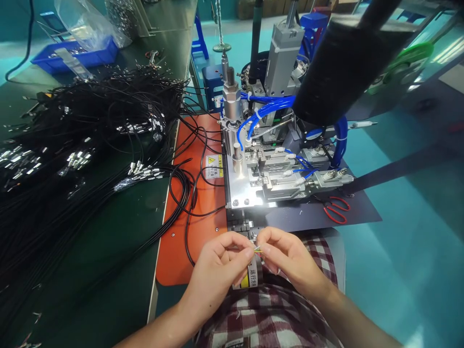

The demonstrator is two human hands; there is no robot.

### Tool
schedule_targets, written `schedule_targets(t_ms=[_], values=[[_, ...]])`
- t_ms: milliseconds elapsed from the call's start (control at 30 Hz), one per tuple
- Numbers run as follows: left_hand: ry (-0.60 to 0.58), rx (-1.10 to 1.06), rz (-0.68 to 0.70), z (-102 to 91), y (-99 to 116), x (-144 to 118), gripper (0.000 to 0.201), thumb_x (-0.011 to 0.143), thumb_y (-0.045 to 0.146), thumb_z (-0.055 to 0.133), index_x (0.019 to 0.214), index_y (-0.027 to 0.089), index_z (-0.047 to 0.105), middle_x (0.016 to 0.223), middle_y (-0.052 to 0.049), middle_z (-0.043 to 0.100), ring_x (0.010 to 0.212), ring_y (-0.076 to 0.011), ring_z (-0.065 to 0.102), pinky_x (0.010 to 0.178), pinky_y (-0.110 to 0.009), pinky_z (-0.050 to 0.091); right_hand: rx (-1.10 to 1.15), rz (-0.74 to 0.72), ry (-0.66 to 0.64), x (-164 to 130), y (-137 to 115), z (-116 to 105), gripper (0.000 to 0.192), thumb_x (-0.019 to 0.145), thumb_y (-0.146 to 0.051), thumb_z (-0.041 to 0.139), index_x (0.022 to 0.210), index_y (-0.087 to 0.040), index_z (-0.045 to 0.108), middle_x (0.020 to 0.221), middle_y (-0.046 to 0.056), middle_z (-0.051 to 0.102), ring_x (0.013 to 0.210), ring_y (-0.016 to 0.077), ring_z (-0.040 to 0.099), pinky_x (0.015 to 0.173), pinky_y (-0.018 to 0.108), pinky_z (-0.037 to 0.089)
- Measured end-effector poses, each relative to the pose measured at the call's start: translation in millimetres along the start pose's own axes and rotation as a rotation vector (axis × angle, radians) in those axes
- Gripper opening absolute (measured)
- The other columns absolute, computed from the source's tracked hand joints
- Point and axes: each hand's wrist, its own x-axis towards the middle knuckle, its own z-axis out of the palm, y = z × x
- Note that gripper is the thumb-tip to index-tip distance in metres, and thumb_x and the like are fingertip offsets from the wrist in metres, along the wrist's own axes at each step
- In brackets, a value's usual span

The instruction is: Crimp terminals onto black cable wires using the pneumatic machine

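Both hands are close together now, just in front of the metal machine [244, 186], and it's all about the fingertips! The left hand [223, 265] has its grip closed, thumb against forefinger, on thin coloured wires [258, 250]; the right hand [292, 260] pinches them from the other side. Yellow-green and pale strands show in that narrow gap, above the plaid cloth [261, 316] on the lap. Beyond, blue tubes [268, 107] arch over the machine, and red-handled scissors [337, 210] lie on the grey plate [304, 218] to the right. Over to the left, black cable loops [184, 191] cross the orange board [210, 212], while the dark green bench [139, 205] carries a great cable heap [126, 104], blue tray [89, 59] behind it.
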Motion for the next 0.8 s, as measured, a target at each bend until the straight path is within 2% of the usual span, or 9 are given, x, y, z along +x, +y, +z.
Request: schedule_targets(t_ms=[200, 467, 633, 800], values=[[-0.014, -0.012, 0.028, 0.6, -2.8, -0.8, 0.021, 0.083, 0.035, 0.062, 0.083, 0.016, 0.055, 0.045, 0.010, 0.036, 0.041, -0.0036, 0.028, 0.042, -0.016, 0.022, -0.034, -0.013, 0.011, -1.4, 1.1, 0.4, 0.025, 0.087, -0.036, 0.057, 0.072, -0.018, 0.051, 0.053, -0.008, 0.039, 0.049, 0.0077, 0.032, 0.048, 0.022, 0.025], [-0.121, -0.045, 0.073, -0.8, -5.4, -1.7, 0.014, 0.089, 0.032, 0.056, 0.088, 0.019, 0.049, 0.048, 0.010, 0.034, 0.044, -0.0044, 0.027, 0.045, -0.018, 0.021, -0.025, 0.009, -0.003, -1.0, 2.0, 0.4, 0.024, 0.088, -0.035, 0.055, 0.073, -0.018, 0.050, 0.054, -0.008, 0.039, 0.049, 0.0077, 0.033, 0.049, 0.022, 0.026], [-0.064, -0.060, 0.056, -1.7, -8.2, -1.4, 0.018, 0.085, 0.033, 0.062, 0.083, 0.019, 0.051, 0.049, 0.010, 0.035, 0.041, -0.0030, 0.026, 0.043, -0.018, 0.019, -0.039, 0.002, -0.006, -3.3, -0.5, 2.2, 0.023, 0.088, -0.033, 0.055, 0.072, -0.017, 0.050, 0.055, -0.007, 0.040, 0.050, 0.0080, 0.033, 0.049, 0.022, 0.027], [-0.020, -0.133, 0.050, -0.6, -8.3, -1.5, 0.016, 0.088, 0.030, 0.057, 0.081, 0.018, 0.051, 0.048, 0.009, 0.042, 0.039, -0.0027, 0.032, 0.045, -0.020, 0.020, -0.035, -0.003, -0.012, -3.2, 1.1, 1.8, 0.023, 0.087, -0.032, 0.055, 0.071, -0.017, 0.049, 0.054, -0.007, 0.040, 0.050, 0.0081, 0.034, 0.049, 0.022, 0.027]])
